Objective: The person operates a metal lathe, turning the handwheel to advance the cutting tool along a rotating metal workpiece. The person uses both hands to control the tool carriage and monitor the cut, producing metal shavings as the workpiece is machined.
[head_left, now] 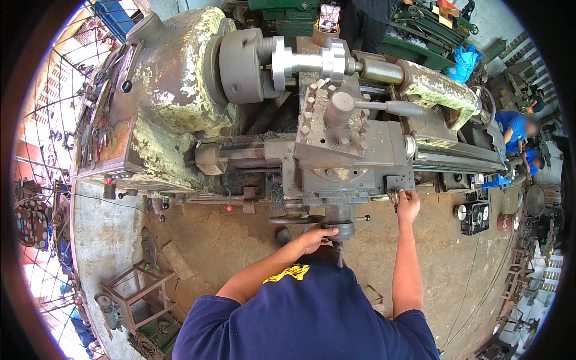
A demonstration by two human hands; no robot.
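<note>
In front of me stands a large metal lathe with chipped, pale paint on its headstock (180, 72). Its chuck (241, 65) and the tailstock (384, 71) carry a shiny flanged metal workpiece (306, 63) between them. Nearer to me is the tool post (327, 129), topped by a long clamping lever (390, 108). My left hand (316, 240) is closed around the dial collar of the cross-slide handle (341, 230). Beside a small dark box (396, 182) on the carriage's right, my right hand (408, 207) has its fingers pinched; what they hold is hidden.
A carriage handwheel (291, 220) sits left of my left hand. Tools lie along the headstock's left side. A metal frame stand (141, 291) is on the floor at left; a black case (475, 218) lies at right. People in blue shirts (515, 129) are at the far right.
</note>
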